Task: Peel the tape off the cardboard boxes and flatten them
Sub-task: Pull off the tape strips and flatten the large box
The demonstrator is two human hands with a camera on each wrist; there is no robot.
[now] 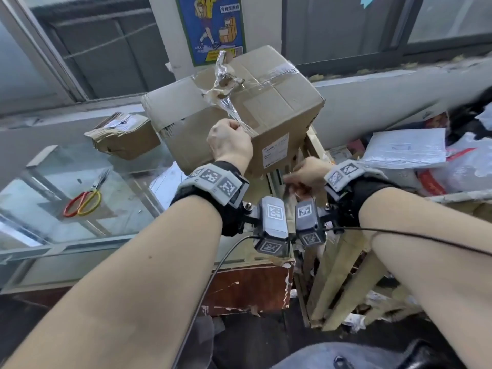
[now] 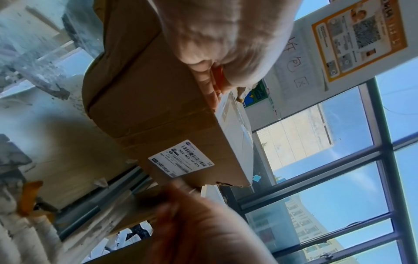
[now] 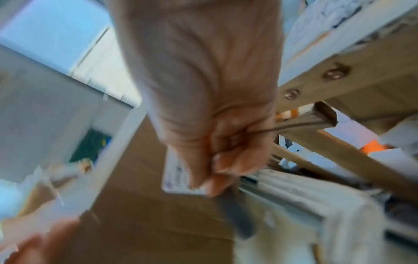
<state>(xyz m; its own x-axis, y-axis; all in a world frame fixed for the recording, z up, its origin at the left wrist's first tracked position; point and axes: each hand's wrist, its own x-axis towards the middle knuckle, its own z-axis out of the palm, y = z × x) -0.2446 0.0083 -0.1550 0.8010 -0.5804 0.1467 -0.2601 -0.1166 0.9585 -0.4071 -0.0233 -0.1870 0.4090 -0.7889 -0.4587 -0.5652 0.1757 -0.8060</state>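
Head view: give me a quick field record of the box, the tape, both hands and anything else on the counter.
box: large cardboard box, tilted, still unflattened
tape: clear strip partly peeled, crumpled, stretched from the box top to the left hand
left hand: left hand pinches the tape end at the box's near edge
right hand: right hand below the box, fingers curled round a thin dark item; what it is cannot be told
counter: glass counter holds scissors and a small crushed box
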